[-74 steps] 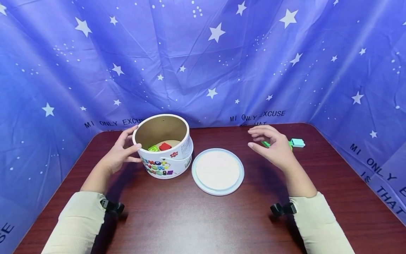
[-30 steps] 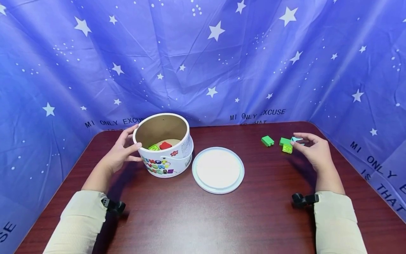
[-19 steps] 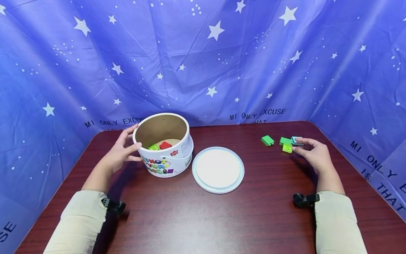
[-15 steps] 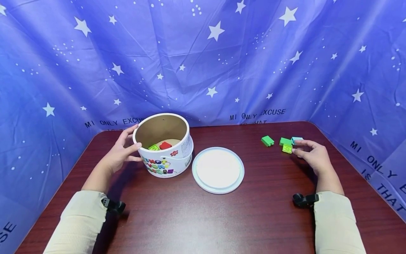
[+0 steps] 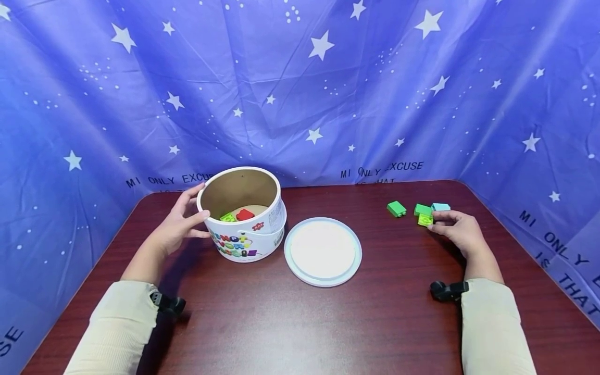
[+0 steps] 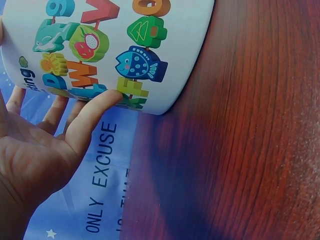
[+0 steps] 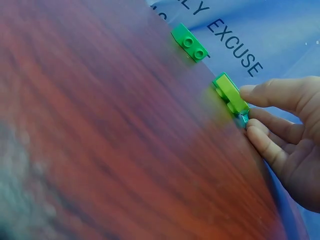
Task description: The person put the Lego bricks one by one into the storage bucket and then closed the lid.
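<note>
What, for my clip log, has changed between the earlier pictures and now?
The right hand moved rightward and now touches the lime-green block on the table; whether it grips it is unclear. The left hand stayed on the white bucket; the bucket and lid stayed put.

Here's one lid [image 5: 323, 250]; at its ten o'clock, one bucket [image 5: 262, 247], two bricks [image 5: 245, 215] showing inside; at two o'clock, four more bricks [image 5: 396, 209]; two hands [image 5: 174, 229]!

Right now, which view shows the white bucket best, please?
The head view: the white bucket appears nearly whole, opening included. The left wrist shows only part of its printed wall; the right wrist, none.
</note>
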